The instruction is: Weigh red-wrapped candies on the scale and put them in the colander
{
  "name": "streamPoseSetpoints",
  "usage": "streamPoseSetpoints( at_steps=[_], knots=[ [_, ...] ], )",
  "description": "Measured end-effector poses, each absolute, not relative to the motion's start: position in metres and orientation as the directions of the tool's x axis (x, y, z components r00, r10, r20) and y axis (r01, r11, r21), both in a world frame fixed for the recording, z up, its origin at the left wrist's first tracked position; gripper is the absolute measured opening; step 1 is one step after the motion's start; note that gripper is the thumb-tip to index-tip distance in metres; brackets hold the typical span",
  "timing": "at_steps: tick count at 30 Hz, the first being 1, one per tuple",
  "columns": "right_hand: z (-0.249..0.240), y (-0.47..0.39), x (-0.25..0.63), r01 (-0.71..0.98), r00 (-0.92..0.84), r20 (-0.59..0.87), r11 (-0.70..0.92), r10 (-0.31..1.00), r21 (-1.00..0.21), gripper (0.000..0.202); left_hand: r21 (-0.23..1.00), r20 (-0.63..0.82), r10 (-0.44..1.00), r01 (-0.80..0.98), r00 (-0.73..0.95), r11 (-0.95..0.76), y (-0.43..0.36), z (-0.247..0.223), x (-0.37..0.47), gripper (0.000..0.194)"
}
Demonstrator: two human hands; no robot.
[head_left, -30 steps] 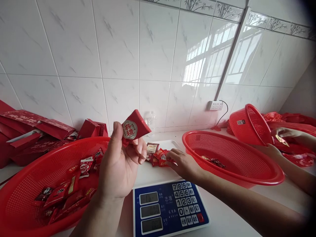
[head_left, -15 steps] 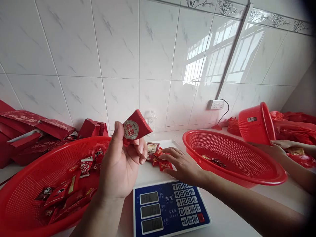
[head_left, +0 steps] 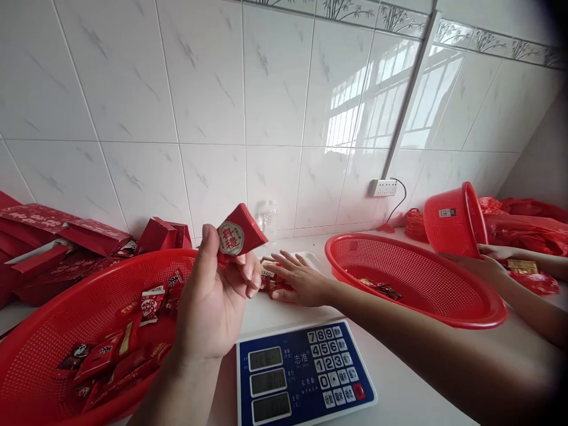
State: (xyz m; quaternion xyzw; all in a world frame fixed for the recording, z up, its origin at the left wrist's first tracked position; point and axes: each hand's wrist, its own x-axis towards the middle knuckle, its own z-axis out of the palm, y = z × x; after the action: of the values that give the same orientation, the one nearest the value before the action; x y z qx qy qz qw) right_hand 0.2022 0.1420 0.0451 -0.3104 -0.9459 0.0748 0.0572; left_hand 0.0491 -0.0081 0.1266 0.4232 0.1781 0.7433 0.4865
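Observation:
My left hand (head_left: 217, 296) is closed around a red, cone-like paper packet (head_left: 242, 232) with a round cream label, held up above the counter. Palm down, my right hand (head_left: 299, 277) rests on several red snack packets (head_left: 267, 284) on the white weighing tray (head_left: 313, 260) of a digital scale. Its fingers are spread and lie over the packets, partly hiding them. The scale's blue keypad panel (head_left: 306, 378) faces me, just below the hands; its readings are too faint to make out.
At left, a red plastic basket (head_left: 39, 319) holds several wrapped snacks, with red gift boxes (head_left: 66, 236) behind. Another red basket (head_left: 444, 278) stands right, few packets inside. A person's hands (head_left: 483, 269) hold a tilted red basket (head_left: 450, 222). A clear bottle (head_left: 270, 216) stands by the wall.
My right hand has moved left and flattened over the packets on the tray. My left hand still holds the red packet at nearly the same spot. The view has shifted slightly.

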Motion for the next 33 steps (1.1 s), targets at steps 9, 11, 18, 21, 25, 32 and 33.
streamPoseSetpoints(
  at_steps=[9,11,18,21,25,32,33],
  knots=[
    [0.039,0.145,0.166,0.464,-0.854,0.110,0.840,0.509,-0.282,0.054,0.690,0.449,0.876,-0.555,-0.175,-0.465,-0.010,0.126,0.049,0.046],
    [0.039,0.147,0.168,0.389,-0.886,0.141,0.875,0.441,-0.289,0.041,0.689,0.450,0.876,-0.556,-0.176,-0.465,-0.009,0.127,0.049,0.046],
    [0.045,0.152,0.190,0.327,-0.910,0.148,0.890,0.387,-0.317,0.011,0.677,0.454,0.876,-0.577,-0.162,-0.458,-0.009,0.128,0.049,0.045],
    [0.047,0.151,0.205,0.400,-0.881,0.124,0.859,0.456,-0.320,0.022,0.673,0.455,0.876,-0.582,-0.162,-0.457,-0.010,0.127,0.048,0.044],
    [0.048,0.138,0.225,0.575,-0.770,0.083,0.745,0.632,-0.338,0.058,0.669,0.451,0.879,-0.594,-0.154,-0.447,-0.010,0.126,0.048,0.045],
    [0.037,0.120,0.218,0.749,-0.626,-0.047,0.583,0.779,-0.316,0.086,0.670,0.450,0.881,-0.597,-0.146,-0.441,-0.009,0.126,0.051,0.046],
    [0.036,0.122,0.215,0.734,-0.645,-0.031,0.608,0.764,-0.302,0.085,0.673,0.449,0.881,-0.593,-0.148,-0.443,-0.009,0.126,0.050,0.046]
  ],
)
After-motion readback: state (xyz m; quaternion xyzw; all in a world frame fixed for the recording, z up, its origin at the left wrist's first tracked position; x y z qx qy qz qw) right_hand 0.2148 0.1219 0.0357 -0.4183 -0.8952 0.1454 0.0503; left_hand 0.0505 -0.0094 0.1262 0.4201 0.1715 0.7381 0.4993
